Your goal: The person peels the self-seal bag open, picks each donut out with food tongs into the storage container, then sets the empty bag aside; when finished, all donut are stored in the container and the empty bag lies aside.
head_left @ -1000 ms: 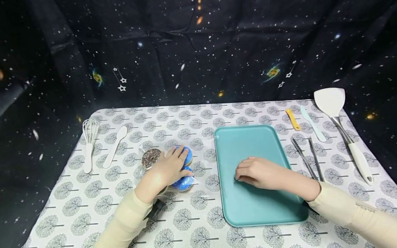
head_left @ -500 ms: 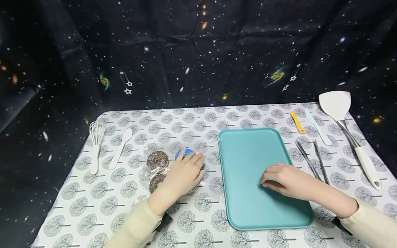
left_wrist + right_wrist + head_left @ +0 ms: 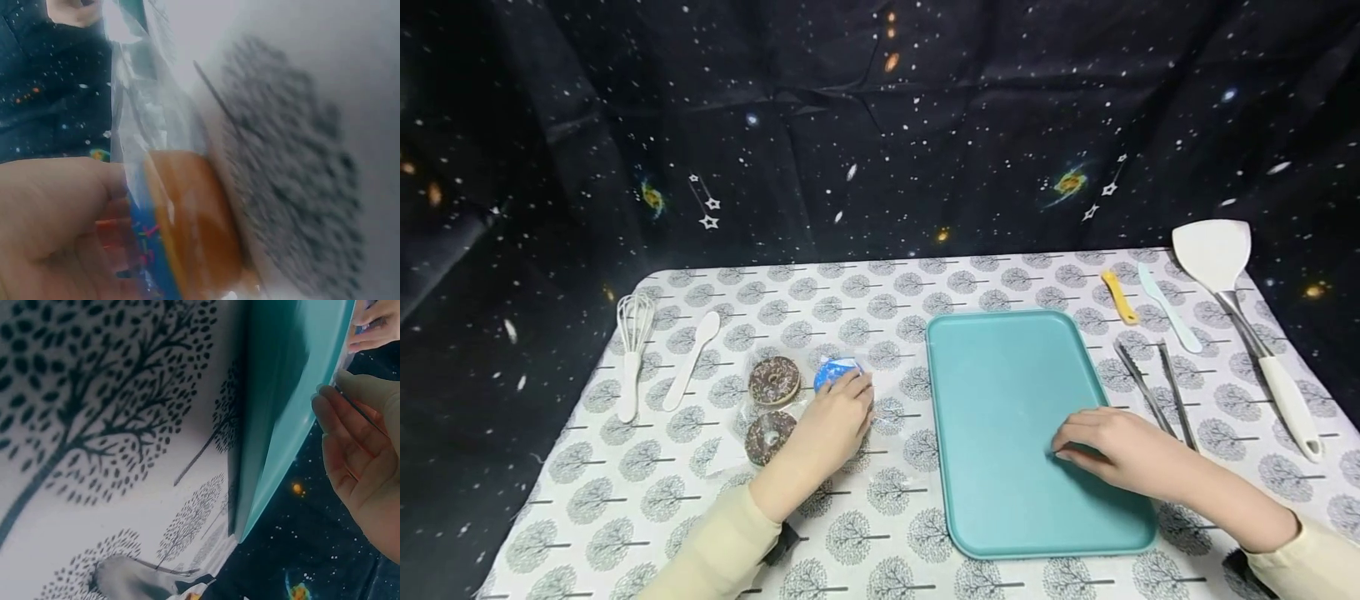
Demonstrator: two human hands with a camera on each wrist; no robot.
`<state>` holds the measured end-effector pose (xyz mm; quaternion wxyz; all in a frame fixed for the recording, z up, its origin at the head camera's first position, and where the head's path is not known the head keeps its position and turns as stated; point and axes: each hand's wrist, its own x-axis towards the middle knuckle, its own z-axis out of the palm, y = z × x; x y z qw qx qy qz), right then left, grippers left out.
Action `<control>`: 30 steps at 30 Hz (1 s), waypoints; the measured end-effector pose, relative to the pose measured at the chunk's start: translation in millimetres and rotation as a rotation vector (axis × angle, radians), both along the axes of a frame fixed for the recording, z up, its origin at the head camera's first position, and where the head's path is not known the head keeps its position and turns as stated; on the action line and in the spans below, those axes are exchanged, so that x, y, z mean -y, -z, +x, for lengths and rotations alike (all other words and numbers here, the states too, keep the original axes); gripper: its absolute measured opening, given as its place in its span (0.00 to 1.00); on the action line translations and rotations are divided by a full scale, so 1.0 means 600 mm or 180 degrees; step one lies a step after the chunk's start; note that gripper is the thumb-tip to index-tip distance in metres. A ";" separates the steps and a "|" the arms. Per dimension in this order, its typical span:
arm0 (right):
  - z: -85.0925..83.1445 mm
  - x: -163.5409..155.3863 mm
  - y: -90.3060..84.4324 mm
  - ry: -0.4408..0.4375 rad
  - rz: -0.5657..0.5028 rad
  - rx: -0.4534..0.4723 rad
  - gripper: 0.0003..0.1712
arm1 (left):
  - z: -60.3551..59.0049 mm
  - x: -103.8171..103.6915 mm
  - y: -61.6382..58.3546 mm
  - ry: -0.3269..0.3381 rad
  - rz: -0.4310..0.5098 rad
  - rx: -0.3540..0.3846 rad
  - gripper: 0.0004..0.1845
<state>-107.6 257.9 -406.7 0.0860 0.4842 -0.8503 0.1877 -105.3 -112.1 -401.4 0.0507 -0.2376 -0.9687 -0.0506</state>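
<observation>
My left hand [image 3: 831, 417] lies over the right side of a clear plastic bag of ring doughnuts. Its fingers curl over a blue-iced doughnut [image 3: 206, 219] with colored sprinkles, seen through the film in the left wrist view. Another patch of blue icing [image 3: 837, 373] shows just beyond the fingers; the hand hides the rest. On the bag's left side sit two chocolate doughnuts, one far [image 3: 775, 381] and one near [image 3: 769, 437]. My right hand [image 3: 1120, 446] hovers loosely curled above the right half of a teal tray [image 3: 1000, 400], holding nothing.
To the left lie a white whisk [image 3: 631, 358] and a white spoon [image 3: 692, 360]. Right of the tray are metal tongs [image 3: 1150, 387], a yellow handle-like piece [image 3: 1119, 297], a pale blue knife [image 3: 1168, 308] and a white spatula [image 3: 1247, 333]. A dark star-patterned cloth [image 3: 880, 125] hangs behind.
The left hand shifts slightly left with its spread fingers drawn together, and the bagged doughnuts slide a little left. The right hand moves rightward over the tray.
</observation>
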 end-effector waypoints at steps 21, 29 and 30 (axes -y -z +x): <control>0.007 -0.005 -0.006 0.0373 0.0018 -0.0115 0.13 | -0.006 -0.035 0.013 0.0116 -0.0430 0.0049 0.21; 0.004 -0.069 -0.021 0.1783 0.0203 -0.0122 0.10 | -0.011 -0.030 -0.001 0.0100 -0.0060 -0.0287 0.05; 0.004 -0.080 -0.021 0.1977 0.0238 -0.0011 0.12 | -0.010 -0.028 -0.005 0.0104 0.0043 -0.0260 0.06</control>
